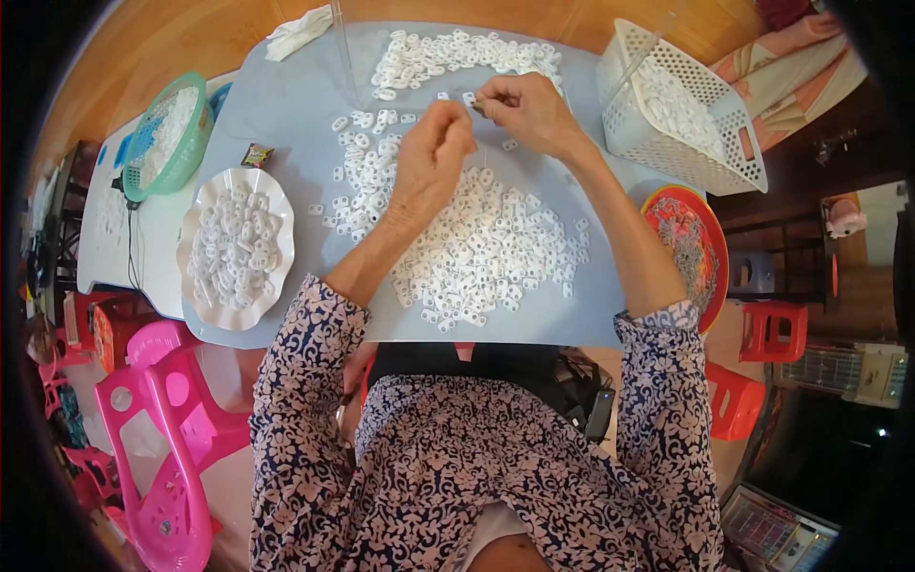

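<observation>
Small white plastic pieces, oval and with dark holes, lie in a large loose pile in front of me. My left hand is above the pile's far left part, its fingers curled together; whatever they hold is hidden. Beside it, my right hand has its thumb and fingertips pinched near one white piece. A small dark bit shows at those fingertips, too small to name. The two hands are close together but apart. Beyond them lies a second heap of white pieces.
A scalloped white plate of pieces stands at the left of the grey table. Further left is a green basket. At the right are a white perforated basket and a red bowl of small metallic parts. A small wrapped packet lies nearby.
</observation>
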Tool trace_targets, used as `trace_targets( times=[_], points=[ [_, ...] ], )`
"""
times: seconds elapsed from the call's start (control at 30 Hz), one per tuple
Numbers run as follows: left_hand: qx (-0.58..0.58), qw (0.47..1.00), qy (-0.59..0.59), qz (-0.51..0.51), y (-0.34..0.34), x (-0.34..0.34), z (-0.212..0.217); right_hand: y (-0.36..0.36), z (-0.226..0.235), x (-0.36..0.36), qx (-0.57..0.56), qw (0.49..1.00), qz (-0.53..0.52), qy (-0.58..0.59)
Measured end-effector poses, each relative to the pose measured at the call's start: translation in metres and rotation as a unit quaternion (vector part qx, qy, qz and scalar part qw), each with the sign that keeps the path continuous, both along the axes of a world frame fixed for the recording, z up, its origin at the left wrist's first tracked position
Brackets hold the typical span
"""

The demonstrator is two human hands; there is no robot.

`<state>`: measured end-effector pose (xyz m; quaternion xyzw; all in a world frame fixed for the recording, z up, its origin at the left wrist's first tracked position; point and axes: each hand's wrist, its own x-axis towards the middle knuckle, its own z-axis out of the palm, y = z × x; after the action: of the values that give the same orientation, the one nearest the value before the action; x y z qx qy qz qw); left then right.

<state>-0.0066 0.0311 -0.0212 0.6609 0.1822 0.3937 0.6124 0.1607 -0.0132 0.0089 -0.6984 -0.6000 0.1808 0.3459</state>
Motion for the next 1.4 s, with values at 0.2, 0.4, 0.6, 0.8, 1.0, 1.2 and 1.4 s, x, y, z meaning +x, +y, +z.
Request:
trace_targets(
  times=[0.2, 0.4, 0.6, 0.8, 1.0, 1.2, 1.4],
  points=[
    [0.009, 1.000, 0.027, 0.014, 0.005, -0.002, 0.002, -0.029, 0.015, -0.017, -0.008, 0.996, 0.023, 0.087],
    [-0.017, 0.998, 0.042, -0.037, 0.005, -0.001, -0.003, -0.043, 0.006, -0.017, 0.008, 0.993, 0.002, 0.115],
    [-0.037, 0.994, 0.059, -0.082, -0.002, -0.002, 0.001, -0.055, 0.000, -0.027, 0.036, 0.989, -0.029, 0.142],
    [-0.043, 0.993, 0.049, -0.102, -0.007, -0.003, 0.006, -0.067, -0.003, -0.031, 0.071, 0.976, -0.048, 0.199],
    [-0.025, 0.990, 0.058, -0.122, -0.009, -0.003, 0.004, -0.072, 0.000, -0.036, 0.070, 0.981, -0.060, 0.171],
    [-0.074, 0.986, 0.043, -0.146, -0.009, -0.004, 0.013, -0.075, -0.007, -0.037, 0.127, 0.976, -0.075, 0.160],
    [-0.213, 0.960, 0.018, -0.180, -0.009, -0.006, 0.014, -0.075, -0.001, -0.043, 0.169, 0.981, -0.037, 0.086]
  ],
)
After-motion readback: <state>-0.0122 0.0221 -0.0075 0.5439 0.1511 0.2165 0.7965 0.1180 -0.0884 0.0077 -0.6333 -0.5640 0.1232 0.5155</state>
